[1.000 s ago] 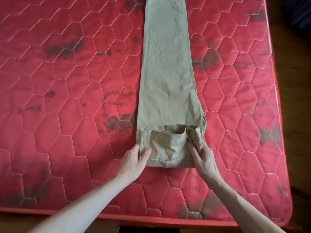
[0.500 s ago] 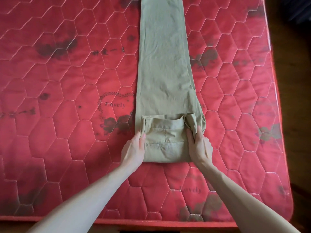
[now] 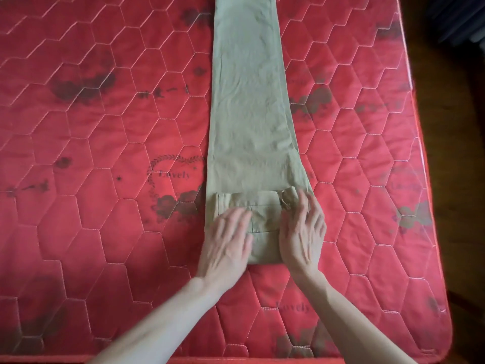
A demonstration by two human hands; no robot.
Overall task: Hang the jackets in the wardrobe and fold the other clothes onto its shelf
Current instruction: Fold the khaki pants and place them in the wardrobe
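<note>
Trousers (image 3: 249, 106): khaki, laid lengthwise along the middle of the mattress, legs stacked and running off the far edge of view; near end turned over into a flat fold with a pocket seam on top.
Fold (image 3: 265, 227): near end of the trousers, lying between and under both hands, its near edge straight across the mattress.
Left hand (image 3: 227, 243): palm down, fingers straight and spread, pressed flat on the left part of the fold; somewhat blurred.
Right hand (image 3: 301, 232): palm down, fingers straight, resting flat on the right part of the fold, fingertips reaching the bunched waistband corner at its far right.
Mattress (image 3: 91, 153): red, quilted in hexagons, dark floral prints and a "Lovely" heart motif just left of the trousers.
Floor (image 3: 456, 179): dark wood, along the right side of the mattress.
</note>
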